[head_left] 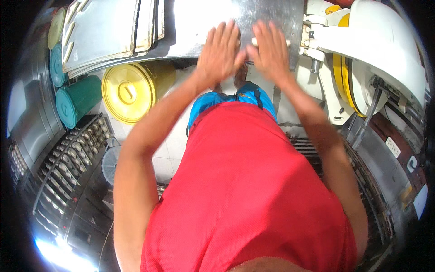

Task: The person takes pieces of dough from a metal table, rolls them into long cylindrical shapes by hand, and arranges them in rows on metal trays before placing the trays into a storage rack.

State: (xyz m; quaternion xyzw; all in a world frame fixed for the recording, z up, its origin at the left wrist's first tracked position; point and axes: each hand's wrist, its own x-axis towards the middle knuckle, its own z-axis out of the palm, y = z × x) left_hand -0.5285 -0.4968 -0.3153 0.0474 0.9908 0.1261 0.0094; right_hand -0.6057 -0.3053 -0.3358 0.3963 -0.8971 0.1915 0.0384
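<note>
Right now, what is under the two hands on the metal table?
Both the left hand and right hand lie flat on the shiny metal table. A pale piece shows beside the right hand; anything beneath the palms is covered.

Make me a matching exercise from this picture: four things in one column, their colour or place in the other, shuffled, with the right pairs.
Things
1. hands
2. round lid
3. lying drum
4. trays

Descriptions
A. teal green
B. flat on the steel table
C. stacked at the table's left
D. yellow

Pairs: 1-B, 2-D, 3-A, 4-C
</note>
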